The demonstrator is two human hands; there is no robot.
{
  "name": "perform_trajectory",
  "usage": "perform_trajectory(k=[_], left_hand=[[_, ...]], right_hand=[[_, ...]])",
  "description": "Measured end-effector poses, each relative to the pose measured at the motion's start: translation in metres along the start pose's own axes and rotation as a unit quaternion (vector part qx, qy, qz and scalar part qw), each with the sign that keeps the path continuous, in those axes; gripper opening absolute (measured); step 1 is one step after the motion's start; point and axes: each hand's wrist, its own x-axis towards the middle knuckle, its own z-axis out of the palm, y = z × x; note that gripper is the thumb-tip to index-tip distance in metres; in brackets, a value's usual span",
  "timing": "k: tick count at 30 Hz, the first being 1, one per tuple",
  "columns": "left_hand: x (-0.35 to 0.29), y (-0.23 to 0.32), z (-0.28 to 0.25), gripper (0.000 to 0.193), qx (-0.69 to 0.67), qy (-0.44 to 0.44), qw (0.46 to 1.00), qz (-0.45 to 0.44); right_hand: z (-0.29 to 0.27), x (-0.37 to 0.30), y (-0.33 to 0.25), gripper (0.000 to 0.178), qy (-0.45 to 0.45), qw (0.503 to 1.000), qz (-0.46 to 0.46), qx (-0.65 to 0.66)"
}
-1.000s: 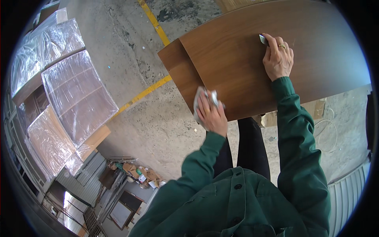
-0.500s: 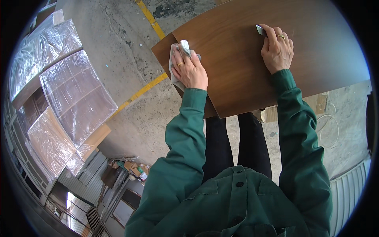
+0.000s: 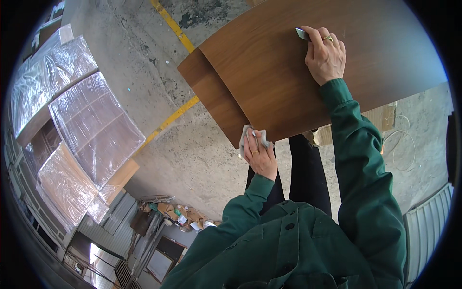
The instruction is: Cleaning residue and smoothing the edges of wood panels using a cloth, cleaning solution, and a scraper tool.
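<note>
The left hand [image 3: 263, 161], fingers toward 11 o'clock, grips a pale cloth [image 3: 246, 138] at the brown board's [image 3: 269, 72] 7-o'clock corner; the right hand [image 3: 327, 60], forearm angled toward 11, holds a small blade [image 3: 301, 33].

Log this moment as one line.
left hand: holding pale cloth, brown panel's near edge | right hand: holding blade-like metallic tool over panel

No readable text, labels, brands or numbers anywhere. Wood panels [image 3: 269, 77]: grain only, no lettering seen. Cloth [image 3: 246, 130], shiny metal piece [image 3: 302, 34]: too small to read any print. Plastic-wrapped stacks [image 3: 91, 127]: glare, nothing legible. Scrap pile [image 3: 185, 215]: too small to tell. Only sign-like marks: yellow lines [image 3: 171, 24] on concrete floor [image 3: 137, 55], no lettering seen.
</note>
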Motion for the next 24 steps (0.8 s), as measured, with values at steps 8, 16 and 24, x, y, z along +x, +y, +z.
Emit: perform_trajectory(k=[8,16,24], left_hand=[[-0.016,-0.015,-0.038,0.042,-0.262,-0.087,0.961,0.016],[0.152,0.023,-0.039,0.051,0.009,-0.103,0.918,0.382],[0.392,0.095,-0.021,0.045,-0.033,0.068,0.915,0.396]], right_hand=[[-0.005,0.005,0.000,0.024,0.007,1.000,0.000,0.011],[-0.015,0.000,0.005,0.039,0.072,0.985,0.028,0.152],[-0.078,-0.043,0.024,0.026,0.267,0.872,0.306,0.273]])
